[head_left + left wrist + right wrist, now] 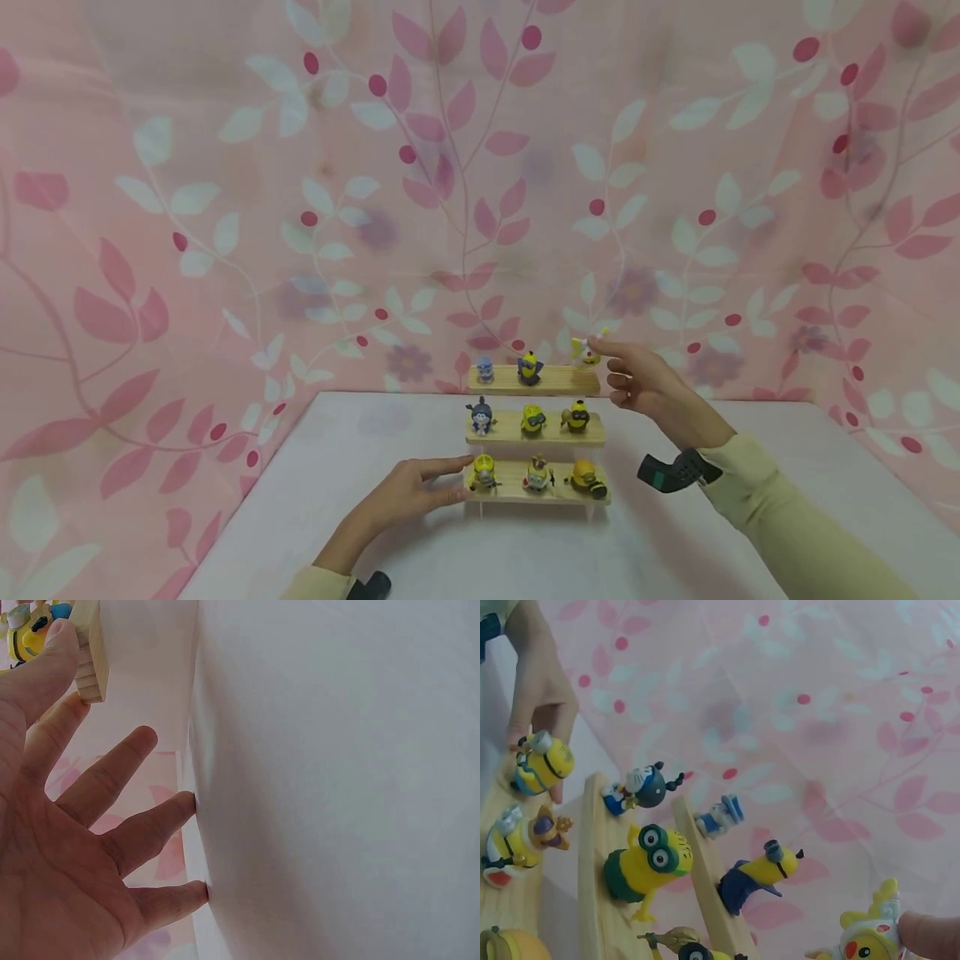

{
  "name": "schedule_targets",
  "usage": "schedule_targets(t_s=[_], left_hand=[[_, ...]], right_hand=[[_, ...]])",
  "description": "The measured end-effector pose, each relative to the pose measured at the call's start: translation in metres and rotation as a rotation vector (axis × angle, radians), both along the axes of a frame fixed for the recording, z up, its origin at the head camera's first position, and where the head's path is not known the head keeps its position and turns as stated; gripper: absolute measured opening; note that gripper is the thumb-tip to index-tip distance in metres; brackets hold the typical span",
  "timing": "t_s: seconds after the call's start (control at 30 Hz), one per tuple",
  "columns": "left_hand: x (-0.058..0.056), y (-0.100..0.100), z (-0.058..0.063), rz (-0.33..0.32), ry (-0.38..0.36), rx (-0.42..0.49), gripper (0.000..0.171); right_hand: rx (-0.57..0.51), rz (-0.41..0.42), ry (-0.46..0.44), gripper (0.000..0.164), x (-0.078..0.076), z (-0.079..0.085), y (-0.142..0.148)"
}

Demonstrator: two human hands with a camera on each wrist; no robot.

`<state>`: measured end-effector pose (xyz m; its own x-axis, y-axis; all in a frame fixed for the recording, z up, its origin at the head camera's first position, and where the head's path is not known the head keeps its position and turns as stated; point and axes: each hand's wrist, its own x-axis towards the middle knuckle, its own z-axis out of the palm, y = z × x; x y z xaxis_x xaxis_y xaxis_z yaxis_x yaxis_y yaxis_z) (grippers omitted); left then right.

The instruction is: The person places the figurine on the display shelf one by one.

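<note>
My right hand (648,379) pinches a small white-and-yellow figurine (587,352) between thumb and fingertips, at the right end of the top shelf of a three-tier wooden display stand (558,379). In the right wrist view the figurine (870,941) shows a chick-like face with red cheeks. With thumb and index finger my left hand (408,492) grips the left end of the bottom shelf; its other fingers are spread, two fingertips at the white table surface in the left wrist view. Beside the left fingers stands a yellow Minion figurine (483,472).
A small blue-grey figurine (485,369) and a caped Minion (528,368) stand on the top shelf. The middle shelf carries several figurines, among them a green-clad Minion (533,421). A crowned figurine (537,475) is on the bottom shelf. Behind the white table (300,467) hangs a pink leaf-patterned cloth (465,217).
</note>
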<state>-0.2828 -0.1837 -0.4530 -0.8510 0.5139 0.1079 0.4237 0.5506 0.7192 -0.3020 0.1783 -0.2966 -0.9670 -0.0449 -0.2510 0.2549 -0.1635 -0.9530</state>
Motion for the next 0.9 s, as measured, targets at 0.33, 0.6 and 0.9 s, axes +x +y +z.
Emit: schedule_targets(t_s=[0.33, 0.6, 0.9], left_hand=[[-0.001, 0.001, 0.001, -0.022, 0.025, 0.008, 0.052], [-0.001, 0.001, 0.0, -0.01, 0.016, 0.009, 0.05], [0.0, 0.001, 0.001, -0.011, 0.019, 0.011, 0.051]], right_hand=[[-0.048, -0.009, -0.053, 0.044, -0.005, -0.004, -0.007], [-0.015, -0.033, -0.087, 0.038, -0.007, -0.011, -0.011], [0.027, -0.059, -0.073, 0.044, -0.007, -0.016, -0.01]])
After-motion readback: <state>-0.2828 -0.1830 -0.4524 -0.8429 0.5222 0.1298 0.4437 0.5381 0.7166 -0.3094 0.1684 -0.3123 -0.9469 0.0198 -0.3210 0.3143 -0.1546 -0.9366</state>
